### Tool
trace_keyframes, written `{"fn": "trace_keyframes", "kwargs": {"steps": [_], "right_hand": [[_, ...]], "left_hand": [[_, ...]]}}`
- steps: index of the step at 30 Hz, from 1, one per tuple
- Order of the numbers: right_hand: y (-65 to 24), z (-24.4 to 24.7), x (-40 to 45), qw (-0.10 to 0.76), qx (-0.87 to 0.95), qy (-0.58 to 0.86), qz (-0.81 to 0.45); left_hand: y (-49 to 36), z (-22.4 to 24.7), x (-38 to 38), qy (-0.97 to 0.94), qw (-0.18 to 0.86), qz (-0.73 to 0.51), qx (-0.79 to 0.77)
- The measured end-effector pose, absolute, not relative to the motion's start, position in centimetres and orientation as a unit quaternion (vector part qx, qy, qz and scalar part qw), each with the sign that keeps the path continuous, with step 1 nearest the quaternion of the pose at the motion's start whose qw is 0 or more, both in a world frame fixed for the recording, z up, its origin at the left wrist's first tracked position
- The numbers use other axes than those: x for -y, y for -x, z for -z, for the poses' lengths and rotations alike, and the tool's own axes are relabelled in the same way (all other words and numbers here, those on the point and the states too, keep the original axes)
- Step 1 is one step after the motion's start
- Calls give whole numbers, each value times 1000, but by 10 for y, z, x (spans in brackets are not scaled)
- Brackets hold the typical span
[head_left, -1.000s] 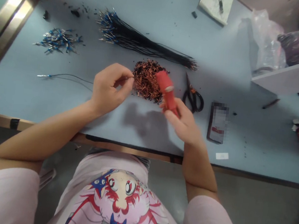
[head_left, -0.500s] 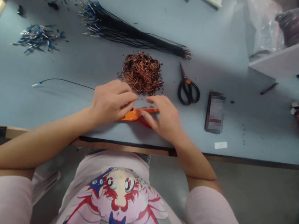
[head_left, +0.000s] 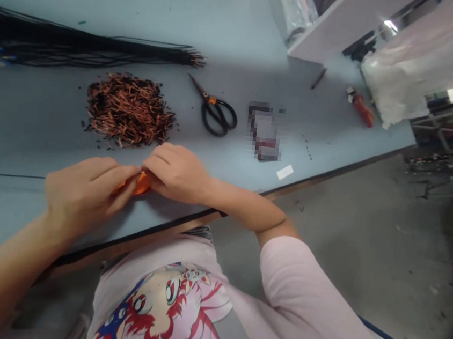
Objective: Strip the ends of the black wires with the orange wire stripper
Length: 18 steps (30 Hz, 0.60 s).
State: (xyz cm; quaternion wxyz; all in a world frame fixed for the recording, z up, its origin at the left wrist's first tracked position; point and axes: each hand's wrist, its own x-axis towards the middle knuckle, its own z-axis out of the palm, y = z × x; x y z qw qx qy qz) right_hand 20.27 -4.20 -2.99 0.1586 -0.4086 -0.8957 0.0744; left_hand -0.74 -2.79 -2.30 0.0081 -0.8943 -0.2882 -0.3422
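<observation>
My left hand (head_left: 86, 198) and my right hand (head_left: 173, 172) meet low on the blue-grey table (head_left: 239, 47), their fingers closed around an orange-handled hand tool (head_left: 142, 183). Most of the tool is hidden between them, so its kind is unclear. A thin black wire (head_left: 7, 174) runs in from the left and disappears under my left hand, whose fingers seem to pinch it. Just above my hands lies a heap of copper-coloured wire scraps (head_left: 129, 111). A long bundle of black wires (head_left: 81, 49) stretches across the table beyond the heap.
Black-handled scissors (head_left: 215, 111) lie right of the heap. Beyond them are a pixelated dark rectangular object (head_left: 263, 132), a white paper slip (head_left: 285, 172) and a small red cylinder (head_left: 363, 110). A white shelf (head_left: 330, 29) and plastic bags stand behind. The table's near edge slants below my arms.
My head has turned, so the whole scene appears tilted and shifted left. My hands have closed together over the orange tool, which is now mostly hidden.
</observation>
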Motion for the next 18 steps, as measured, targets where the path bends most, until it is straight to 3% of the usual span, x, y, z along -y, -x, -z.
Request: {"fn": "trace_keyframes", "kwargs": {"steps": [12,18], "right_hand": [[-201,15,39,103,908,402,-55],[-224,6,19,122,836,534,-44]], "left_hand": [[9,11,27,887,-198,229,348],[18,13,24,850,-226,228,418]]}}
